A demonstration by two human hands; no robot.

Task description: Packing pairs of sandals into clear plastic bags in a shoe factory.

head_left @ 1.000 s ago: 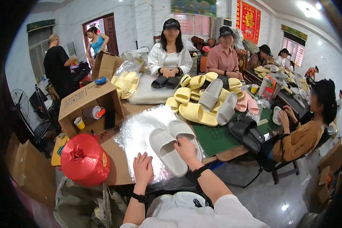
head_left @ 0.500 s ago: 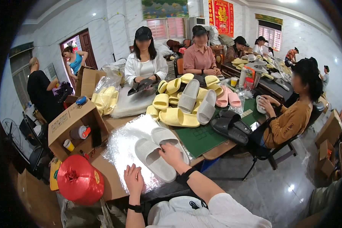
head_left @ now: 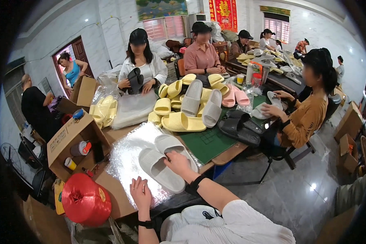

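A pair of light grey slippers (head_left: 169,179) lies side by side on a shiny stack of clear plastic bags (head_left: 124,152). My right hand (head_left: 179,163) reaches over the pair, its fingers closed on the inner edges where the slippers meet, just behind the straps. Part of the far slipper is hidden under that hand. To the left of the near slipper, my left hand (head_left: 141,193) rests at the front edge of the bags. Its fingers are stretched out and it holds nothing.
Yellow slippers (head_left: 183,124), darker grey slippers (head_left: 212,109) and black slippers (head_left: 240,129) pile up beyond the green mat (head_left: 209,145). At left stand an open cardboard box (head_left: 78,137) and a red twine roll (head_left: 85,199). Co-workers sit across and at right.
The whole view has shifted slightly. My hands keep nearly the same place on the slippers and bags. The co-worker across now holds up black slippers; the one at right has both hands at a pale slipper.
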